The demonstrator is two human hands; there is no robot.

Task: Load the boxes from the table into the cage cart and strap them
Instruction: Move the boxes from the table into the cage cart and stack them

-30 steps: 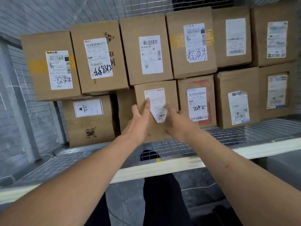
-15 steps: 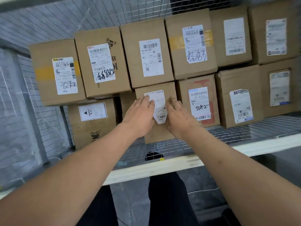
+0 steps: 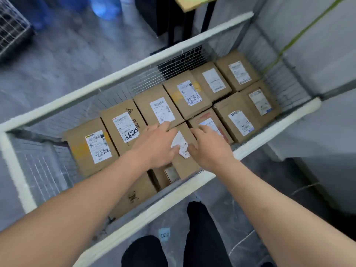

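Your left hand [image 3: 159, 144] and right hand [image 3: 207, 146] lie flat, fingers extended, gripping nothing, on the top of the small box [image 3: 184, 151]; it sits directly beneath both hands, equally near each, long axis running away from you (label peeling); neighbouring boxes [image 3: 160, 109] pack the cage cart [image 3: 123, 79]; grey floor [image 3: 57, 54] surrounds it.

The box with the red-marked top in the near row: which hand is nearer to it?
Right. The right hand has its fingertips reaching onto the red-marked box. The left hand lies on the far side of the box with the peeling label, away from it.
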